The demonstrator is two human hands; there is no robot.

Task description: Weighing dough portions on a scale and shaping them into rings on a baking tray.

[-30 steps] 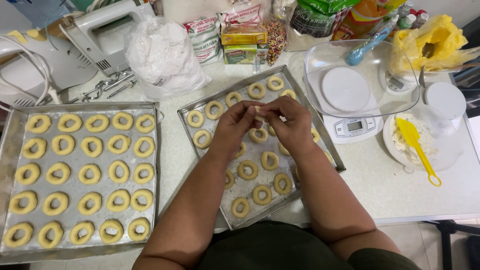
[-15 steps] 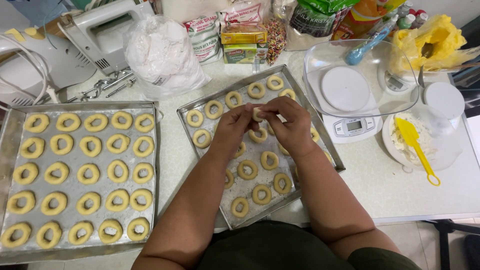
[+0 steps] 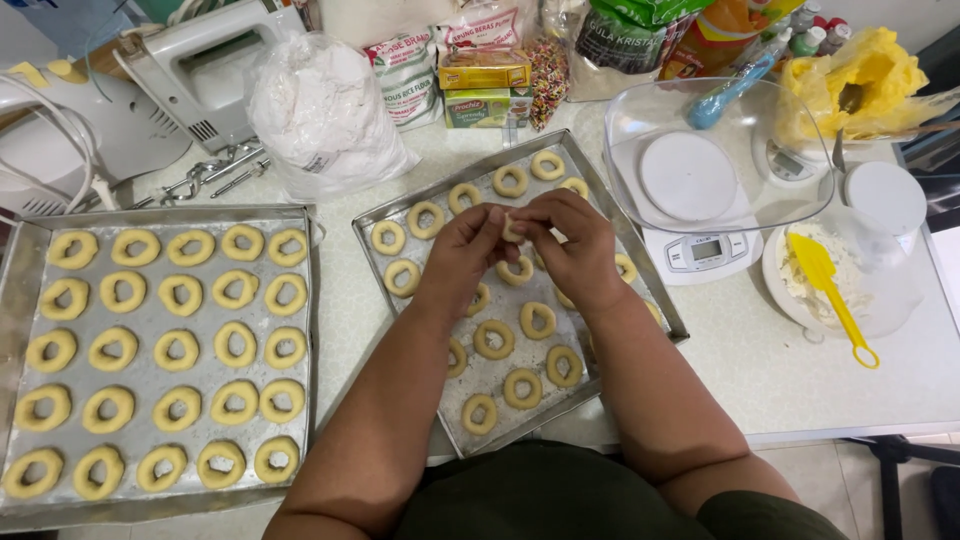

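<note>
My left hand (image 3: pixel 462 255) and my right hand (image 3: pixel 572 245) meet above the right metal baking tray (image 3: pixel 384 212). Between their fingertips they pinch a small pale piece of dough (image 3: pixel 513 230). Below and around the hands, several ring-shaped dough cookies (image 3: pixel 493 339) lie on this tray; some are hidden under my hands and forearms. A second tray (image 3: pixel 150 513) at the left is filled with rows of the same dough rings (image 3: pixel 180 349).
At the right stand a clear bowl on a white kitchen scale (image 3: pixel 700 250) and a white bowl of dough with a yellow spatula (image 3: pixel 834 293). Behind the trays are a white bag of flour (image 3: pixel 322 110), packets, a hand mixer (image 3: pixel 205 70) and loose beaters (image 3: pixel 205 178).
Both hands have stayed over the right tray, their fingers working the small dough piece and lifting it slightly; the trays and cookies have not moved.
</note>
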